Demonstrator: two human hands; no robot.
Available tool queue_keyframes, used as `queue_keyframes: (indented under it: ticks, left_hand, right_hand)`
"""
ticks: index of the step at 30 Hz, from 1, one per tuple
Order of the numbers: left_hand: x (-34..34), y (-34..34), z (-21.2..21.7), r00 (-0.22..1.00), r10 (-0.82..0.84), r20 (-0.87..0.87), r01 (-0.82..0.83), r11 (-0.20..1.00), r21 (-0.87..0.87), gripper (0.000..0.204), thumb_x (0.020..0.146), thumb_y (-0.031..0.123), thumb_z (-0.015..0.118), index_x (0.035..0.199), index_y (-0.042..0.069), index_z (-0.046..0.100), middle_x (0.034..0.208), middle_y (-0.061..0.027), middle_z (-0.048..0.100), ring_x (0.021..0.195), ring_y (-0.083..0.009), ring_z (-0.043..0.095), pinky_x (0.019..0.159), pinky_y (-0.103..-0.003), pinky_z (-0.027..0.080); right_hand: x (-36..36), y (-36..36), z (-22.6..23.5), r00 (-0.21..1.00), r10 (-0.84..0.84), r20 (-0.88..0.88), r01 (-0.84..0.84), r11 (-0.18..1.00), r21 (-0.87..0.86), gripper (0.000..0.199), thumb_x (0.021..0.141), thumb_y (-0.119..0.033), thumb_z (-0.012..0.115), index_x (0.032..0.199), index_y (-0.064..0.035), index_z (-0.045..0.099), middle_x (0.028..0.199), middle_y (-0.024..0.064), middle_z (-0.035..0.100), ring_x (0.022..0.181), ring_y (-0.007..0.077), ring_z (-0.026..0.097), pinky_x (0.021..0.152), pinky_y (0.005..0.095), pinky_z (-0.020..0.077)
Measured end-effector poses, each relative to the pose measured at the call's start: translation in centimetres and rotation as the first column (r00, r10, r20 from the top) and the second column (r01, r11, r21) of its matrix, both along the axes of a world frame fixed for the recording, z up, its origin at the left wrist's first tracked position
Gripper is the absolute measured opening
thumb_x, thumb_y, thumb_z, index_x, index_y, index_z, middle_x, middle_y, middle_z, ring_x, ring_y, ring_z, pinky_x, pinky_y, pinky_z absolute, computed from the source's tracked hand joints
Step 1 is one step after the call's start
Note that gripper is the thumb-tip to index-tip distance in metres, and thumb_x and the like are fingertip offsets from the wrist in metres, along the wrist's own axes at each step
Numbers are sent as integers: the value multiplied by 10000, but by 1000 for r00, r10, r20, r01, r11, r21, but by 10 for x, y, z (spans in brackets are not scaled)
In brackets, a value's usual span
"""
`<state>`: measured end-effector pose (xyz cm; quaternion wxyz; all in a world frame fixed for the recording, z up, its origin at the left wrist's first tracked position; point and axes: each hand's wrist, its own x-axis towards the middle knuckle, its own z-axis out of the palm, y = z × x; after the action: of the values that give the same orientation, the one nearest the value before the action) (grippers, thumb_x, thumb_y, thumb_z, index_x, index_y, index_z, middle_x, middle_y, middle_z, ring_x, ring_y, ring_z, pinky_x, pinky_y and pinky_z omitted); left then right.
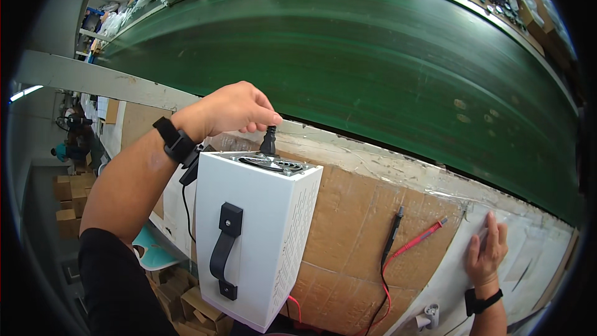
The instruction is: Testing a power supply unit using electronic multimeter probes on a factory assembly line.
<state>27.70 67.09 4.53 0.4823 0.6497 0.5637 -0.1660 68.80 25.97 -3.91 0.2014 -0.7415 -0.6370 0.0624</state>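
Note:
A white metal box (258,211) with a black strap handle (221,255) stands in front of me, its fan grille (273,165) toward the far side. My left hand (236,109) pinches a black power cord plug (268,142) between thumb and fingers, just beyond the grille. The box's edge hides where the plug's lower end meets it. My right hand (488,255) rests on a white sheet (522,267) at the right, index finger stretched out and thumb apart. Between box and right hand lie a black test probe (393,233) and a red test probe (423,236).
Brown cardboard (342,224) covers the bench under the box. Beyond the bench edge runs a green conveyor belt (348,56). A small grey-white fitting (429,317) lies near the right front. Cartons (73,193) and a turquoise stool (152,252) stand at the left.

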Motion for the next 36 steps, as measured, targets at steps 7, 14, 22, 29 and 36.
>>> queue_keyframes:
  ticks: [7,14,22,29,36]
  left_hand:
    - [8,1,-5,998,-47,34,47,999,-5,287,912,198,720,1091,-25,749,892,-42,727,752,-98,613,702,-253,520]
    - [3,9,-7,991,-114,75,120,989,-84,334,929,181,691,1188,-28,709,921,-31,714,784,-99,608,751,-259,524]
    - [-1,7,-9,976,-206,69,211,975,-68,411,976,231,639,1305,-14,658,1008,-49,696,812,-117,614,795,-279,525]
    - [2,6,-7,973,-224,46,228,967,-111,402,1011,214,608,1344,-10,632,927,16,624,813,-87,586,781,-252,511]
    - [-5,10,-9,983,-157,90,171,970,-171,371,1076,238,546,1369,28,634,881,17,613,792,-86,583,765,-261,520]
  right_hand:
    - [0,2,0,1000,-17,-21,17,1000,0,576,875,-109,636,1425,37,547,935,164,572,768,296,548,675,369,471]
    - [0,1,1,1000,-25,-17,25,1000,-8,583,859,-88,642,1421,37,551,958,175,588,798,302,566,704,375,484]
    - [-1,2,-1,1000,-7,-25,8,1000,20,577,861,-89,642,1417,36,555,974,182,605,823,309,582,726,379,495]
    - [0,1,-3,999,-15,-38,16,1000,20,584,852,-88,651,1415,35,558,970,181,607,825,311,584,728,381,499]
    - [0,0,-1,999,-12,-36,12,1000,19,588,848,-82,652,1417,35,557,973,183,608,827,313,586,728,383,500]
